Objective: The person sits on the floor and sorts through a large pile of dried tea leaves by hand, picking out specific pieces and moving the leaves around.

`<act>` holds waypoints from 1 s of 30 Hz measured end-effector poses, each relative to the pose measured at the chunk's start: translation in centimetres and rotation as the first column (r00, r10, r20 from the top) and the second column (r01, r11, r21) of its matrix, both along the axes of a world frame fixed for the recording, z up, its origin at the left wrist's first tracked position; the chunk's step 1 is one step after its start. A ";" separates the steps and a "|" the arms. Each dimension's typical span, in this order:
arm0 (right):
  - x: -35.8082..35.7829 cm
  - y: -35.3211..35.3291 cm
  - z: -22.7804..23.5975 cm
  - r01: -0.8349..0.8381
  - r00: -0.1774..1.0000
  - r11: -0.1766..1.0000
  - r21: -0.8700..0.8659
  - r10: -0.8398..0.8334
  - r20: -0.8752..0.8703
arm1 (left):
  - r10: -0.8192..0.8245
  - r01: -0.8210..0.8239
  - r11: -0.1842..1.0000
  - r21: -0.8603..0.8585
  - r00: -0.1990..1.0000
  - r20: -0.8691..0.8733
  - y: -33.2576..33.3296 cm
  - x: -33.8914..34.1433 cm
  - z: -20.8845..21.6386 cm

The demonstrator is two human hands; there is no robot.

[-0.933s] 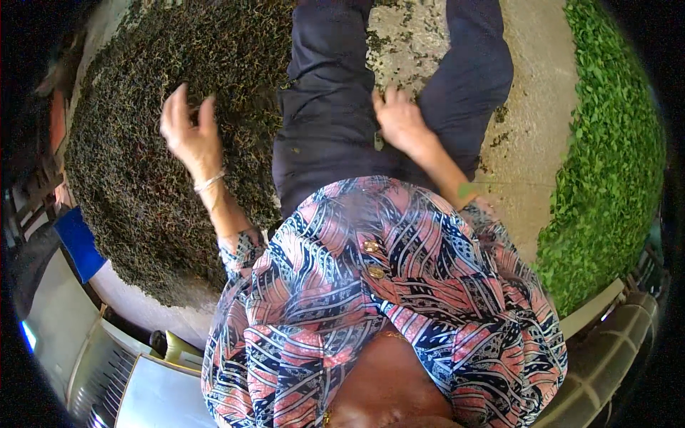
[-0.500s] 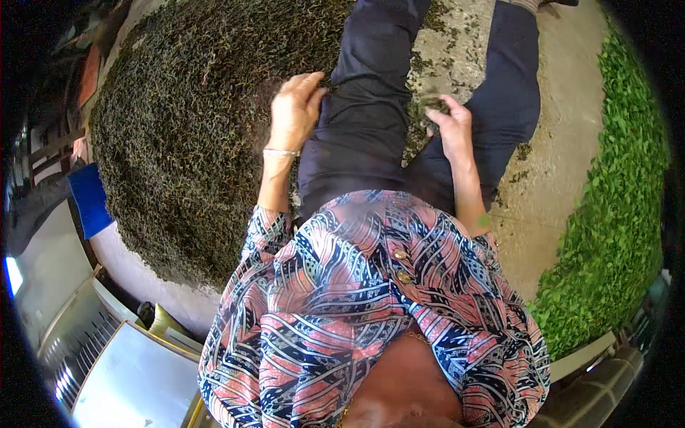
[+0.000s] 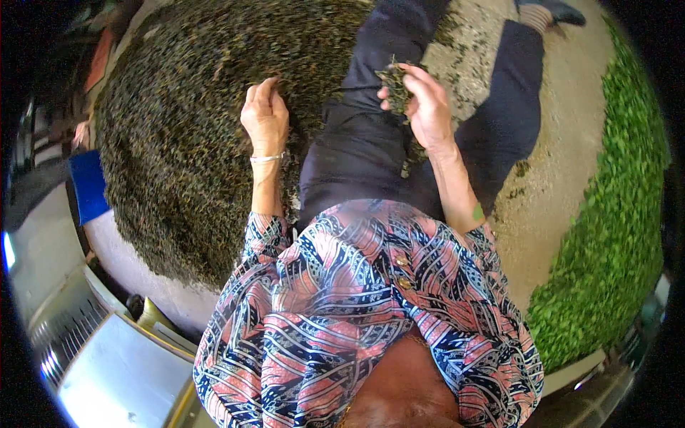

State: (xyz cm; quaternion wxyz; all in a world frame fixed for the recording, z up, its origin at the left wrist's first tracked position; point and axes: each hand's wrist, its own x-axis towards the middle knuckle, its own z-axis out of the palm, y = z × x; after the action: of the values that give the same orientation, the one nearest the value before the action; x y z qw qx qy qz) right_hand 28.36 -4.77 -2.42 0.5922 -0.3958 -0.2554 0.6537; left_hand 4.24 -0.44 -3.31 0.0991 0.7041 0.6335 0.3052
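In the head view, we are holding a loose clump of dark, dried, twisted leaves (image 3: 396, 84) in our right hand (image 3: 429, 110), fingers curling around it above the left leg of our dark navy trousers (image 3: 357, 143). Our left hand (image 3: 266, 118) is hovering over the right edge of a broad, brownish-black heap of dried leaves (image 3: 178, 157), fingers bending close together; whether they are pinching anything, we cannot tell. Bright green fresh leaves (image 3: 606, 214) are lying along the right edge of the pale concrete floor (image 3: 564, 135).

Leaves (image 3: 606, 235) lie right of the legs (image 3: 349, 143), a heap (image 3: 178, 157) left.
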 end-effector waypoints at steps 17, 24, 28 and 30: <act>-12.0 2.8 -4.8 -0.492 0.871 0.869 0.060 0.492 0.010 | 0.067 -0.003 0.991 -0.132 0.873 0.484 -3.2 -1.8 -1.4; -9.7 1.6 -8.6 -0.361 0.924 0.927 0.104 0.341 0.171 | -0.156 0.169 0.981 -0.100 0.980 0.126 -5.7 2.8 -0.5; -8.1 1.3 -5.9 -0.463 0.886 0.886 -0.021 0.463 0.030 | -0.086 0.096 0.994 -0.057 0.985 0.152 -5.1 2.8 -1.9; -7.0 1.3 -4.5 -0.440 0.888 0.897 -0.030 0.440 0.131 | -0.080 0.084 0.995 -0.045 0.993 0.084 -4.0 3.5 -1.6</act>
State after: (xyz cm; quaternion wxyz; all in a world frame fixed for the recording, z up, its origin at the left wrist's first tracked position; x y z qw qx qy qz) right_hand 21.34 -3.51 -6.95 0.4103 -0.3704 -0.3778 0.7428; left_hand 7.72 -4.47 -4.92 0.1546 0.7139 0.6065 0.3141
